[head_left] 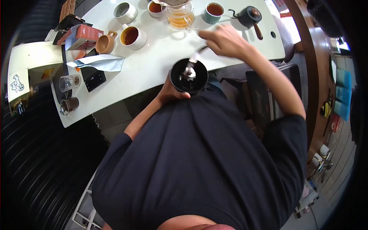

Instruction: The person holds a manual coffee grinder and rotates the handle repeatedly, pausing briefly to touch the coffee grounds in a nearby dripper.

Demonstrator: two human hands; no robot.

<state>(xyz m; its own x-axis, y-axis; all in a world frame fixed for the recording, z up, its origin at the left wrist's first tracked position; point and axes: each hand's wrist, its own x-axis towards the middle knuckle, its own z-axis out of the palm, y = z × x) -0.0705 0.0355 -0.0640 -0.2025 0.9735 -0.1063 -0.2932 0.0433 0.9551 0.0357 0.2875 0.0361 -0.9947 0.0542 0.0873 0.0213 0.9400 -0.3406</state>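
Observation:
My left hand (pixel 173 92) is wrapped around a black hand coffee grinder (pixel 173 78), held upright in front of my chest. The grinder's top is open, with a shiny metal piece in its dark inside. A metal crank handle (pixel 195 58), blurred, runs from there up to my right hand (pixel 224 41). The right hand's fingers are closed round its far end, just over the table's near edge. Beyond that hand stand a glass coffee server (pixel 179 22) with amber liquid and a teal cup (pixel 213 13) of reddish-brown drink.
On the white table (pixel 161 61) are a white mug (pixel 136 40), a grey-white cup (pixel 124 13), a tan cup (pixel 105 44), a pale bag (pixel 99 63), a red box (pixel 86 36), two glasses and a dark kettle (pixel 249 16). A dark chair (pixel 274 92) stands at right.

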